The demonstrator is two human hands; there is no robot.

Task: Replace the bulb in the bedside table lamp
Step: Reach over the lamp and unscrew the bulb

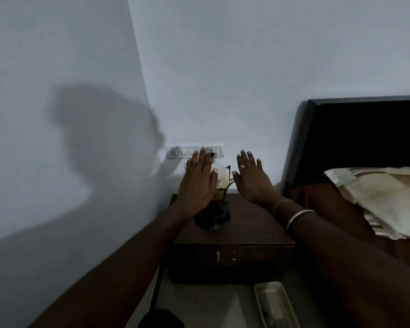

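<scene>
A small table lamp (213,218) with a dark round base stands on the dark wooden bedside table (253,223). Its white bulb (219,171) sits in a petal-shaped pale shade (225,182). My left hand (198,183) is flat, fingers together, just left of the bulb and partly covering the shade. My right hand (251,178) is spread open to the right of the lamp, apart from it. Neither hand holds anything.
A switch and socket panel (182,152) is on the wall behind the lamp, with a dark plug in it. A bed with dark headboard (365,138) and pillow (384,197) is on the right. A pale oblong tray (276,304) lies below the table's drawer front.
</scene>
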